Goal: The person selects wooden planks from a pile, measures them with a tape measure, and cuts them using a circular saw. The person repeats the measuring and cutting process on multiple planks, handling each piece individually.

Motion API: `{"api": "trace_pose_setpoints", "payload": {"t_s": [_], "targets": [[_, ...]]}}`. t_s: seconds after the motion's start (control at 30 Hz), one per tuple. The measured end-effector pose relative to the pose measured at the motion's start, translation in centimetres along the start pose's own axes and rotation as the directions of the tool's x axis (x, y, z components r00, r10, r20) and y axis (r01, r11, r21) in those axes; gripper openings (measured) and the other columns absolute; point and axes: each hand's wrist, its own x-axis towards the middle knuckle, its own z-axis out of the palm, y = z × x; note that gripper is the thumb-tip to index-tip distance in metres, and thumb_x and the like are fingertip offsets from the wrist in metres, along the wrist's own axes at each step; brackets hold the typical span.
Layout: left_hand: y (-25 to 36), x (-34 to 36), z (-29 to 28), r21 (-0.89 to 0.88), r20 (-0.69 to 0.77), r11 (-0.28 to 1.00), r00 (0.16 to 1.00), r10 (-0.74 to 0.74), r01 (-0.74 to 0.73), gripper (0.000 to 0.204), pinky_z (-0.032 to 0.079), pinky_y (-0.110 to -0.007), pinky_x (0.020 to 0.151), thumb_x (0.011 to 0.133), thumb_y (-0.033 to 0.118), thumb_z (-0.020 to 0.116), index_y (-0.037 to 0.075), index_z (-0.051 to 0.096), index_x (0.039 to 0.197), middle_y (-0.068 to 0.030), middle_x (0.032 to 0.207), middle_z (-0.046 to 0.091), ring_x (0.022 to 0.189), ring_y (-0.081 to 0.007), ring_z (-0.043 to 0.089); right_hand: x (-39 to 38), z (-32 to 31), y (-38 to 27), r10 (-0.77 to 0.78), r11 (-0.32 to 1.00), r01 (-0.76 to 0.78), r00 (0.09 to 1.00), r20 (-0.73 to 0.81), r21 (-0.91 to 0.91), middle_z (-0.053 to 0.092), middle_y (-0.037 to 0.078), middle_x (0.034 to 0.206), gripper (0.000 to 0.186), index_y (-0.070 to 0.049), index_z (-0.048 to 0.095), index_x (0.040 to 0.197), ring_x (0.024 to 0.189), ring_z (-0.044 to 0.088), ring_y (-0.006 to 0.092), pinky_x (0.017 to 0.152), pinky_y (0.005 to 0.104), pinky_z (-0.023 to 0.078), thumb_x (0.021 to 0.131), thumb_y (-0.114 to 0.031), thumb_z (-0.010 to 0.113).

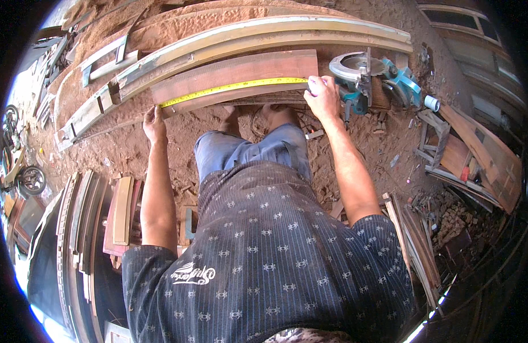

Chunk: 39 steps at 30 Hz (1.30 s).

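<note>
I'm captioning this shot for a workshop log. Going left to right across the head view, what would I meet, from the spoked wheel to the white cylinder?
Spoked wheel → left hand → yellow measuring tape → right hand → teal-and-metal power saw → white cylinder.

Yellow tape measure (235, 87) along a reddish-brown plank (241, 67)
Left hand (155, 124) at 10 o'clock holds one end, right hand (324, 99) at 1 o'clock the other, teal circular saw (364, 71) at 2 o'clock
</note>
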Motion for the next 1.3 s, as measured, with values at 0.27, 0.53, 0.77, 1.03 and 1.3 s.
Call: {"api": "trace_pose_setpoints", "payload": {"t_s": [0.27, 0.53, 0.77, 1.03, 1.3], "targets": [[-0.1, 0.0, -0.2, 0.008, 0.008, 1.000, 1.000, 0.007, -0.007, 0.036, 0.051, -0.029, 0.090, 0.095, 0.028, 0.072, -0.002, 0.068, 0.116, -0.0091, 0.108, 0.072, 0.098, -0.0165, 0.066, 1.2, 0.6, -1.3, 0.029, 0.980, -0.025, 0.999, 0.017, -0.199, 0.057, 0.021, 0.111, 0.040, -0.008, 0.062, 0.109, 0.107, 0.054, 0.0397, 0.092, 0.0507, 0.048, 0.079, -0.031, 0.076], [-0.4, -0.1, -0.1, 0.000, -0.010, 1.000, 1.000, 0.002, -0.002, 0.043, 0.050, -0.028, 0.075, 0.094, 0.033, 0.074, 0.001, 0.067, 0.120, -0.0057, 0.105, 0.070, 0.089, -0.0135, 0.062, 3.8, 1.2, -2.5, 0.039, 0.982, -0.035, 0.999, 0.017, -0.185, 0.060, 0.020, 0.108, 0.053, -0.005, 0.062, 0.106, 0.106, 0.057, 0.0379, 0.094, 0.0492, 0.047, 0.075, -0.043, 0.083], [1.2, -1.2, 0.4, -0.008, -0.012, 1.000, 1.000, 0.014, -0.014, 0.041, 0.048, -0.028, 0.073, 0.093, 0.035, 0.074, 0.004, 0.068, 0.118, -0.0048, 0.104, 0.069, 0.086, -0.0114, 0.060, 4.3, 1.6, -2.5, 0.053, 0.981, -0.045, 0.998, 0.038, -0.190, 0.060, 0.019, 0.109, 0.055, -0.005, 0.062, 0.106, 0.108, 0.057, 0.0375, 0.094, 0.0485, 0.047, 0.073, -0.042, 0.085], [-0.7, -0.8, 0.9, -0.273, 0.038, 0.958, 0.996, -0.083, 0.090, 0.042, 0.055, -0.031, 0.073, 0.096, 0.034, 0.070, 0.004, 0.060, 0.123, -0.0095, 0.106, 0.069, 0.092, -0.0158, 0.065, 5.2, 1.3, -3.3, 0.143, 0.974, -0.121, 0.984, 0.106, -0.189, 0.060, 0.020, 0.113, 0.060, -0.006, 0.062, 0.111, 0.109, 0.057, 0.0378, 0.096, 0.0488, 0.047, 0.069, -0.039, 0.087], [-0.1, -0.9, 0.8, -0.197, 0.052, 0.976, 0.995, -0.086, 0.095, 0.040, 0.057, -0.034, 0.075, 0.098, 0.033, 0.069, 0.005, 0.056, 0.124, -0.0122, 0.109, 0.068, 0.091, -0.0185, 0.066, 5.1, 1.1, -3.0, 0.112, 0.979, -0.081, 0.980, 0.163, -0.189, 0.060, 0.020, 0.114, 0.058, -0.007, 0.062, 0.112, 0.111, 0.056, 0.0374, 0.097, 0.0481, 0.047, 0.068, -0.037, 0.086]]}}
